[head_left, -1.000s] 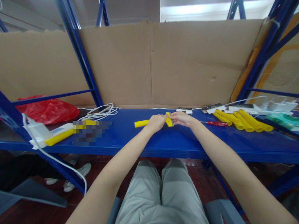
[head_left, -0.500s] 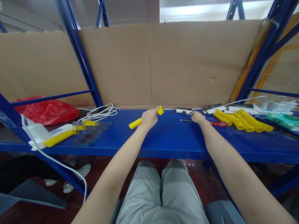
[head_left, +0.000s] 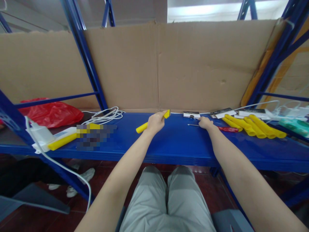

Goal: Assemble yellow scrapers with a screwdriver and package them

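Note:
My left hand (head_left: 155, 123) is wrapped round a yellow-handled scraper (head_left: 142, 127), whose flared head sticks out past the fingers on the far side. Over the back half of the blue shelf, my right hand (head_left: 205, 122) has its fingers drawn together beside a small black-and-white packet (head_left: 191, 114). Whatever is at those fingertips is too small to make out. A screwdriver with a red handle (head_left: 228, 129) lies under the right hand, its thin shaft showing to the left.
Several yellow tube-like handles (head_left: 259, 126) lie at right, near more packets (head_left: 223, 112) and a green bag (head_left: 294, 126). At left are a coiled white cable (head_left: 108, 115), a red plastic bag (head_left: 53, 112), a power strip (head_left: 61, 135) and another yellow handle (head_left: 63, 141). Cardboard (head_left: 125, 71) stands behind.
The view has shifted slightly, moving everything a little to the right in it. Both hands keep nearly the same places on the shelf, and the scraper stays in my left hand.

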